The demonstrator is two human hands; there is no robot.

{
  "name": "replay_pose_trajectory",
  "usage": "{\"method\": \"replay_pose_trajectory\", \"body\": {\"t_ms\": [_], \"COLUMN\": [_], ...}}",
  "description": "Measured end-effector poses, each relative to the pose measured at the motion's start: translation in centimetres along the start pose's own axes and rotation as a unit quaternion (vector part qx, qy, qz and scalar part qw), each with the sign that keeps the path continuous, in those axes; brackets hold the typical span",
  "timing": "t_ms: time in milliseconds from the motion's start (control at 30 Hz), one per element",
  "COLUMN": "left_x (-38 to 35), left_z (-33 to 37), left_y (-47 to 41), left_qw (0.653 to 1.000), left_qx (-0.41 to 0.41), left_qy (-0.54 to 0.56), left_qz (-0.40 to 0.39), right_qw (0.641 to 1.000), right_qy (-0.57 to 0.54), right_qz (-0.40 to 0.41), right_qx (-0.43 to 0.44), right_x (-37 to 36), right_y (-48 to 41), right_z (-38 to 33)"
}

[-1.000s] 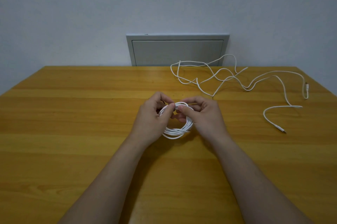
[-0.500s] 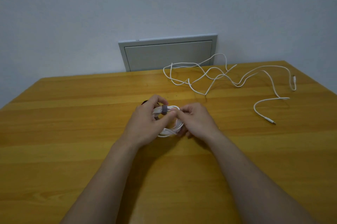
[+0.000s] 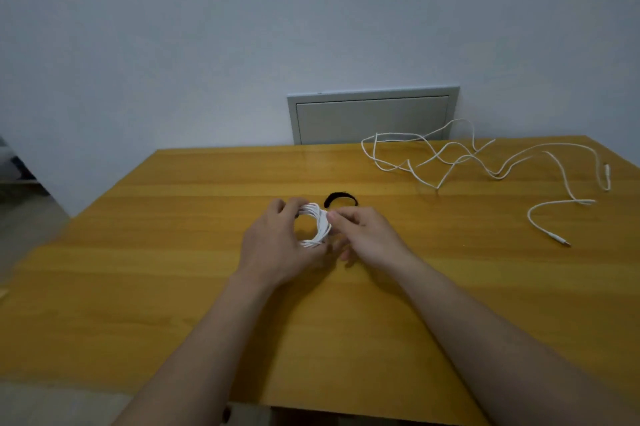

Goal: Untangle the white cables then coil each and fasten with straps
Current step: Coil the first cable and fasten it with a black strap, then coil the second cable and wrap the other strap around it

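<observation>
**Q:** Where was the work, and how were the hands set?

**A:** The coiled white cable [image 3: 317, 224] was held just above the table [image 3: 173, 252], near its middle. The left hand [image 3: 277, 245] gripped the coil's far-left side with curled fingers. The right hand [image 3: 367, 238] pinched its right side between thumb and forefinger.

**Q:** How would the fastening step be done well?

**A:** Judging from this pose, the turns should be pinched flat together at one spot so that none springs loose. The strap can then be drawn snug round all of them and pressed onto itself. Whether a strap already sat on this coil could not be told, because fingers hid that part. A black strap [image 3: 341, 198] lay curved on the table just beyond the coil.

**Q:** How did the cables look?

**A:** The coil was a small, tidy ring of several thin turns. The loose white cable [image 3: 465, 157] sprawled in open loops at the far right, well apart and not yet coiled. Its plug end [image 3: 564, 243] lay nearest the viewer.
</observation>
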State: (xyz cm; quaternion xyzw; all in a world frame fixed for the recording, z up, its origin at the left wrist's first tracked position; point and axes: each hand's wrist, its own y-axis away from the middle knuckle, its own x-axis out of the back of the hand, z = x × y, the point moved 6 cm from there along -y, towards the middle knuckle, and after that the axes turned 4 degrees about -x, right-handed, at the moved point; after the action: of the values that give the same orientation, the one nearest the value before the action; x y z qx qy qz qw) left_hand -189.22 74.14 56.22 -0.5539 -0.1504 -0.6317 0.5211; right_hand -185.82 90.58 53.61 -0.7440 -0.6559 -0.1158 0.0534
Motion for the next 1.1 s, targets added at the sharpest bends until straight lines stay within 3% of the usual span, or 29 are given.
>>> {"method": "replay_pose_trajectory", "body": {"t_ms": [100, 200, 333, 400, 467, 567, 633, 700, 767, 933, 1033, 1100], "left_x": [0.6, -0.4, -1.7, -1.1, -0.2, -0.2, -1.5, -3.0, -4.4, -7.8, -9.6, -10.0], "left_z": [-4.7, -7.9, -8.1, -6.4, -3.4, 2.5, 6.4, 10.1, 13.1, 16.9, 17.7, 18.1], "left_y": [-0.8, -1.7, -2.5, -2.8, -3.0, -2.7, -2.3, -1.7, -1.5, -2.1, -2.0, -1.6], "left_qw": [0.994, 0.98, 0.967, 0.967, 0.977, 0.994, 0.996, 0.993, 0.989, 0.955, 0.923, 0.877], "left_qx": [0.104, 0.176, 0.205, 0.199, 0.165, 0.056, -0.006, -0.051, -0.073, -0.021, 0.022, 0.063], "left_qy": [-0.04, -0.081, -0.094, -0.114, -0.132, -0.046, 0.047, 0.1, 0.132, 0.264, 0.33, 0.421], "left_qz": [0.018, -0.034, -0.118, -0.109, -0.04, 0.078, 0.081, 0.044, -0.004, -0.134, -0.195, -0.223], "right_qw": [0.999, 0.996, 0.989, 0.979, 0.947, 0.848, 0.802, 0.784, 0.791, 0.867, 0.934, 0.971], "right_qy": [0.005, 0.056, 0.098, 0.149, 0.237, 0.401, 0.459, 0.48, 0.471, 0.347, 0.185, 0.06], "right_qz": [0.031, 0.07, 0.11, 0.14, 0.209, 0.342, 0.381, 0.38, 0.362, 0.346, 0.299, 0.23], "right_qx": [-0.003, 0.007, 0.01, 0.021, 0.05, 0.055, -0.015, -0.103, -0.146, -0.093, -0.069, -0.027], "right_x": [-0.6, 0.6, 3.5, 5.7, 8.7, 13.9, 17.4, 20.5, 22.9, 24.0, 21.0, 18.6], "right_y": [-0.1, 0.1, 0.8, 1.7, 2.9, 5.4, 6.9, 8.0, 8.6, 8.6, 8.7, 8.5], "right_z": [0.0, 0.3, 0.9, 0.9, 0.8, 0.8, 1.9, 3.8, 5.9, 5.9, 4.1, 2.8]}}
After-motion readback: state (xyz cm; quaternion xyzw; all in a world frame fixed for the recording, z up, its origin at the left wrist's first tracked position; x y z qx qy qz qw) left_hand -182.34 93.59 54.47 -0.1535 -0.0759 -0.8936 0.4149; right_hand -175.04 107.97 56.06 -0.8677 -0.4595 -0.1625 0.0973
